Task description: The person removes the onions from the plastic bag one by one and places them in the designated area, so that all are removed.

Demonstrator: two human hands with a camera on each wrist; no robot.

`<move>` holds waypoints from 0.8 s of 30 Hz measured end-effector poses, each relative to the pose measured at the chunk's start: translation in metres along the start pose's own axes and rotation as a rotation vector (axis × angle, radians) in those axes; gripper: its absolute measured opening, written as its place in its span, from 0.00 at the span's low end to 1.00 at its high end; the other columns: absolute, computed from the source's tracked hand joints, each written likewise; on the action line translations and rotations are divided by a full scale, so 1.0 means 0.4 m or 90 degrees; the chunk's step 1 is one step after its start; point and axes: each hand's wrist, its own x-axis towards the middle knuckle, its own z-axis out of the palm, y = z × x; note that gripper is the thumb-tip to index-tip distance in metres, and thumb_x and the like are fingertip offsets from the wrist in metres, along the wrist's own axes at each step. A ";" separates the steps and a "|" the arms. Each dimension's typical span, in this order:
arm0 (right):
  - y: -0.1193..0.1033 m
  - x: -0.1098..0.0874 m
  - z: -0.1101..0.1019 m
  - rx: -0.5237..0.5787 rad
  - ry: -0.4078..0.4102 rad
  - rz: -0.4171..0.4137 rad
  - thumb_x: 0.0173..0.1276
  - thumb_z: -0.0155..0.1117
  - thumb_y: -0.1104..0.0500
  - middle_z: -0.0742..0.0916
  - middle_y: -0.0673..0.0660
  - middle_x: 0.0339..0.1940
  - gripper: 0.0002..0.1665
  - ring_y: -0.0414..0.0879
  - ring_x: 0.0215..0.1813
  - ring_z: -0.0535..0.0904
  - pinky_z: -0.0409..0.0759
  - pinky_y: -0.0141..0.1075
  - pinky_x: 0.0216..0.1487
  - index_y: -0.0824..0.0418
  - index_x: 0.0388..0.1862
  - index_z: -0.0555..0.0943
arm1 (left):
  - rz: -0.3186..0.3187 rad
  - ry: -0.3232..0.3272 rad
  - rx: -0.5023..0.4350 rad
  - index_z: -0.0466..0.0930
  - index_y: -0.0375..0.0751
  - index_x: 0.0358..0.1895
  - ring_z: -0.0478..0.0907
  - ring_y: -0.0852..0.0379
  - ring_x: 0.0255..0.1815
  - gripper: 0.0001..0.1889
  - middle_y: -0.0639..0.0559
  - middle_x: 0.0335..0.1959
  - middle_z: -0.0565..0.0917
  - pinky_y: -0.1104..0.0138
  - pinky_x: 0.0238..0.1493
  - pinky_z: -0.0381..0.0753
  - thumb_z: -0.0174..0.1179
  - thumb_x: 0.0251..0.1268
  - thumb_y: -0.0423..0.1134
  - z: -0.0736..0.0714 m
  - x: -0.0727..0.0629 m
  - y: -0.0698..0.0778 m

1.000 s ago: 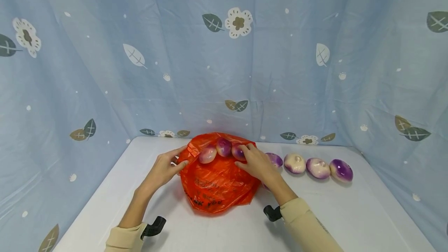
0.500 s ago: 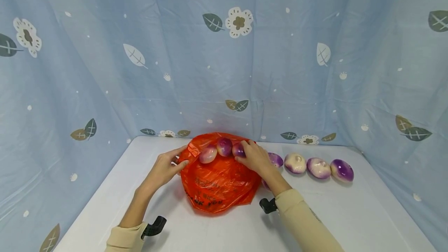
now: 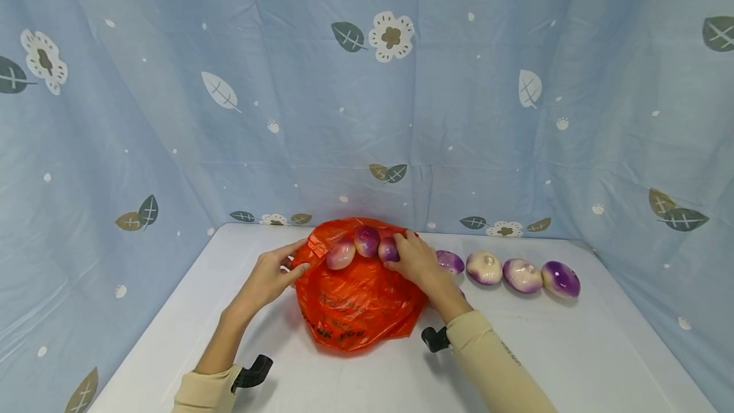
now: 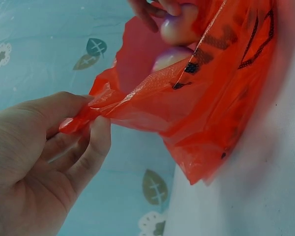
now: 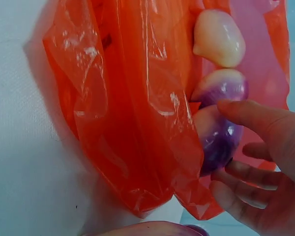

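Observation:
A red plastic bag (image 3: 350, 304) with dark lettering stands mouth-up on the white table. My left hand (image 3: 271, 278) pinches the left edge of its mouth between thumb and fingers, plain in the left wrist view. Inside the mouth sit glossy purple-and-white onions: one on the left (image 3: 341, 253), a middle onion (image 3: 367, 241) and a right-hand onion (image 3: 388, 249). My right hand (image 3: 417, 263) reaches in over the bag's right rim and holds that right-hand onion (image 5: 216, 140), thumb on top and fingers curled along its side. The bag's lower contents are hidden.
To the right of the bag, several more onions (image 3: 483, 268) lie in a row on the table (image 3: 573, 349). Another lies partly behind my right forearm. A blue patterned curtain (image 3: 321, 113) hangs around the back and sides.
My right hand has shifted slightly with the right-hand onion, which now sits a little lower and nearer the middle one. My left hand keeps its place on the bag's edge.

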 end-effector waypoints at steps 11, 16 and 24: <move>-0.013 -0.002 -0.011 0.008 -0.039 -0.009 0.55 0.77 0.48 0.81 0.62 0.56 0.38 0.61 0.56 0.79 0.80 0.58 0.57 0.57 0.63 0.74 | 0.000 0.000 0.002 0.73 0.39 0.67 0.82 0.59 0.28 0.28 0.39 0.46 0.86 0.73 0.24 0.82 0.66 0.62 0.34 -0.004 -0.002 0.005; -0.019 -0.002 -0.014 0.011 -0.051 -0.008 0.56 0.76 0.50 0.81 0.62 0.59 0.38 0.61 0.58 0.79 0.78 0.59 0.59 0.55 0.65 0.72 | 0.002 0.003 0.005 0.74 0.40 0.67 0.82 0.58 0.28 0.28 0.40 0.48 0.85 0.73 0.24 0.82 0.66 0.62 0.34 -0.007 -0.002 0.005; -0.016 -0.010 -0.004 -0.009 -0.059 -0.002 0.58 0.75 0.50 0.81 0.62 0.60 0.40 0.61 0.59 0.78 0.78 0.59 0.59 0.51 0.69 0.71 | 0.017 0.006 0.002 0.74 0.38 0.66 0.81 0.61 0.27 0.29 0.39 0.44 0.86 0.74 0.23 0.81 0.67 0.60 0.33 0.003 -0.005 0.000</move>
